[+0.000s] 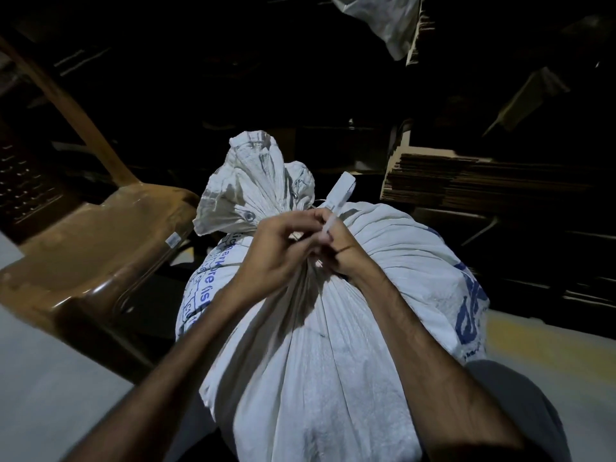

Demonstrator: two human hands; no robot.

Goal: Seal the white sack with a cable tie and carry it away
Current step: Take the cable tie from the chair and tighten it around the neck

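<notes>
A full white woven sack (320,345) with blue print stands right in front of me, its mouth gathered into a bunched neck (256,181) that sticks up beyond my hands. My left hand (276,251) pinches the gathered neck from the left. My right hand (336,248) meets it from the right, fingers closed on a white cable tie (336,198) whose flat tagged end points up and to the right. The part of the tie around the neck is hidden under my fingers.
A brown plastic chair (90,251) stands close on the left. Stacks of flattened cardboard (466,181) fill the right background, in dim light. Another white sack (383,18) shows at the top edge. Pale floor lies at the lower left and right.
</notes>
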